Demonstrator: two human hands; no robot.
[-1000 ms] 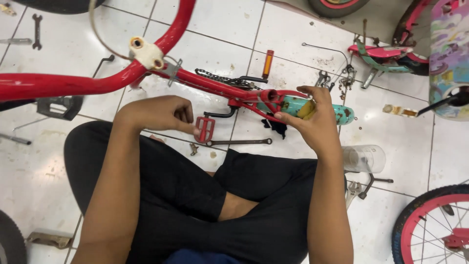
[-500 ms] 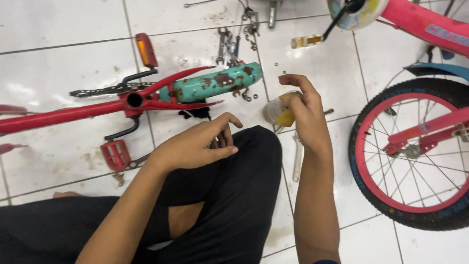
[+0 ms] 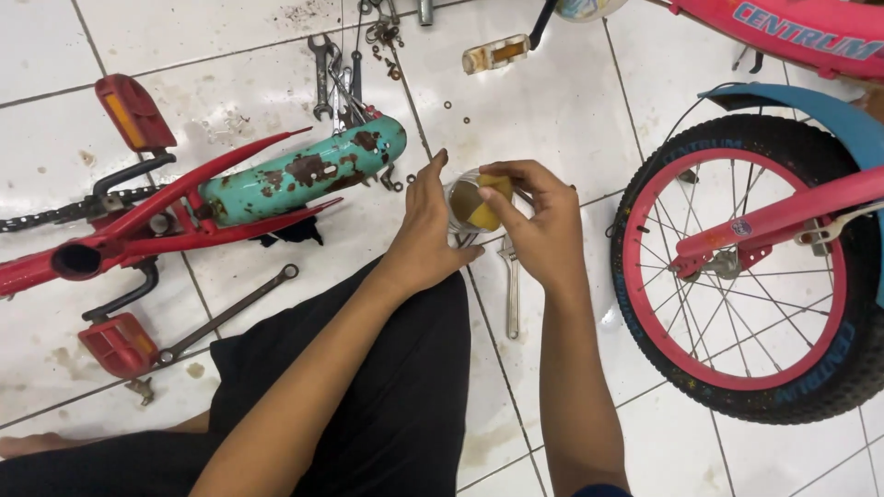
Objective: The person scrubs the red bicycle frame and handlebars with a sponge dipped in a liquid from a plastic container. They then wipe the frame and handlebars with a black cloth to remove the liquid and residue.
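The person sat on the white tiled floor (image 3: 571, 101), both hands up at about twelve o'clock from the lap. The left hand (image 3: 425, 230) cupped a small clear jar (image 3: 463, 204) from its nine o'clock side, grip closed around the wall. The right hand (image 3: 539, 221) came in from three o'clock, fingers pinching a yellow wad (image 3: 493, 204) right at the jar's mouth, touching it. The right hand was the nearer to that wad. An adjustable wrench (image 3: 511, 285) lay just below, long axis running twelve to six. The rusty teal chain guard (image 3: 304, 173) sat off at nine o'clock.
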